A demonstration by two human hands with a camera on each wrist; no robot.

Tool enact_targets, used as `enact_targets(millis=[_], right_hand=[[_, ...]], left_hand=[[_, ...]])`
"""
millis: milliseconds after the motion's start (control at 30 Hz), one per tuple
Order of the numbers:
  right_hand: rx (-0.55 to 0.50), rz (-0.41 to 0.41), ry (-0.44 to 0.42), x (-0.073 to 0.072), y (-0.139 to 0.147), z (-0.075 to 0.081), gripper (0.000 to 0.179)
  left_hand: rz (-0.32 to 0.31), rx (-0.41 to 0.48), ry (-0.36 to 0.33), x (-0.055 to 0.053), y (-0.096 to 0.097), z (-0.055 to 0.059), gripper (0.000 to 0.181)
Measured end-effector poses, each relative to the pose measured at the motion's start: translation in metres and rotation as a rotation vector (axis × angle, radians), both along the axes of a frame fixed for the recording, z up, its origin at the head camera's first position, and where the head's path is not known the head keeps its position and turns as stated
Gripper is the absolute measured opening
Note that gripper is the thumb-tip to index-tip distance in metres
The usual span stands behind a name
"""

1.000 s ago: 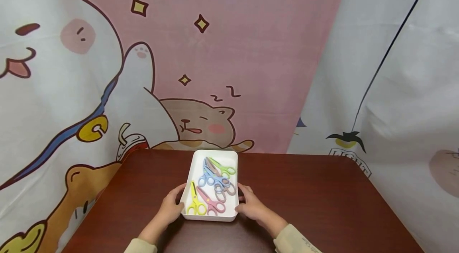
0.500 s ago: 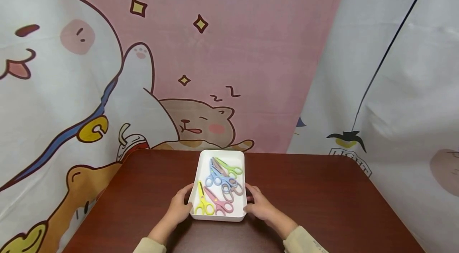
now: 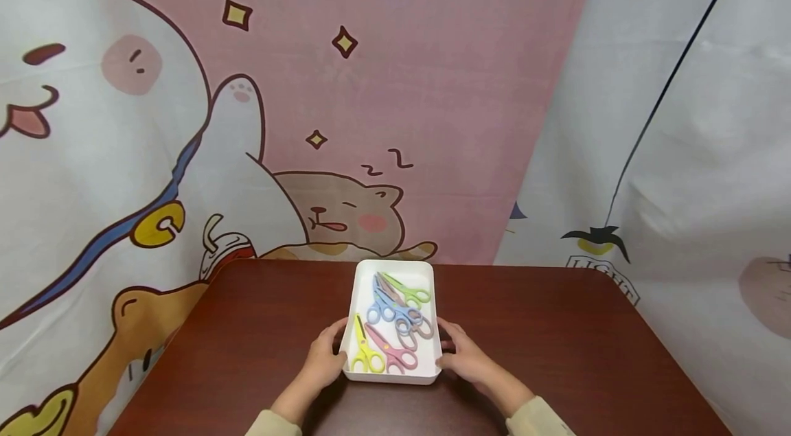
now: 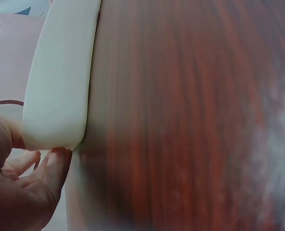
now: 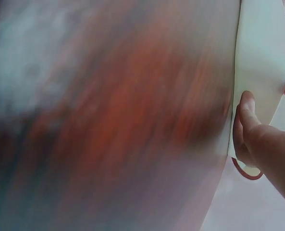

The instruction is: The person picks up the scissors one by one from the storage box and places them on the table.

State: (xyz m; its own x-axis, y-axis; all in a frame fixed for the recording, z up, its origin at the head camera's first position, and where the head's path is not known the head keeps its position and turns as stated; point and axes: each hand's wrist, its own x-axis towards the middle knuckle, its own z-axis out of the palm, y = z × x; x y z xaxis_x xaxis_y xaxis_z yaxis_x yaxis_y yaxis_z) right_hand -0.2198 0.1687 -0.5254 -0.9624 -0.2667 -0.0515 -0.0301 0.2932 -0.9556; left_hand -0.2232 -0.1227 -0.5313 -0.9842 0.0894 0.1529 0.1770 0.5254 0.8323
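A white shallow tray (image 3: 395,378) sits at the middle of the table, held from both sides. My left hand (image 3: 324,358) grips its left side near the front corner, thumb by the rim and fingers along the wall. On the right side, my right hand (image 3: 466,355) holds it in the same manner. Inside lie yellow scissors (image 3: 362,345) and pink scissors (image 3: 386,346) toward the front. Behind them, blue scissors (image 3: 397,307) overlap grey-brown scissors (image 3: 389,290), with green scissors (image 3: 404,290) at the back. In the left wrist view the tray's outer wall (image 4: 60,82) shows between thumb and fingers.
The dark red-brown wooden table (image 3: 544,347) extends to both sides of the tray. Just past its far edge hangs a cloth backdrop (image 3: 445,113) with cartoon animals on pink and white.
Both hands have moved the tray steadily to the right along the table, keeping their hold. The scissors ride along in the same arrangement.
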Motion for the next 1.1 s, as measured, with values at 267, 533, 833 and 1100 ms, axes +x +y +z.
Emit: enact_targets(millis=[267, 533, 833, 1100], right_hand=[[0.009, -0.019, -0.024, 0.000, 0.013, 0.002, 0.084], [0.001, -0.030, -0.030, 0.001, 0.025, 0.002, 0.084], [-0.009, -0.004, -0.026, 0.001, 0.039, 0.000, 0.084], [0.016, 0.058, -0.019, 0.001, 0.048, 0.003, 0.085]], left_hand=[[-0.013, 0.001, 0.018, -0.001, 0.012, -0.003, 0.061], [-0.029, -0.002, 0.035, -0.003, 0.025, -0.004, 0.062], [-0.042, -0.014, 0.026, -0.002, 0.035, -0.002, 0.064], [-0.056, -0.009, 0.038, -0.001, 0.040, -0.003, 0.064]])
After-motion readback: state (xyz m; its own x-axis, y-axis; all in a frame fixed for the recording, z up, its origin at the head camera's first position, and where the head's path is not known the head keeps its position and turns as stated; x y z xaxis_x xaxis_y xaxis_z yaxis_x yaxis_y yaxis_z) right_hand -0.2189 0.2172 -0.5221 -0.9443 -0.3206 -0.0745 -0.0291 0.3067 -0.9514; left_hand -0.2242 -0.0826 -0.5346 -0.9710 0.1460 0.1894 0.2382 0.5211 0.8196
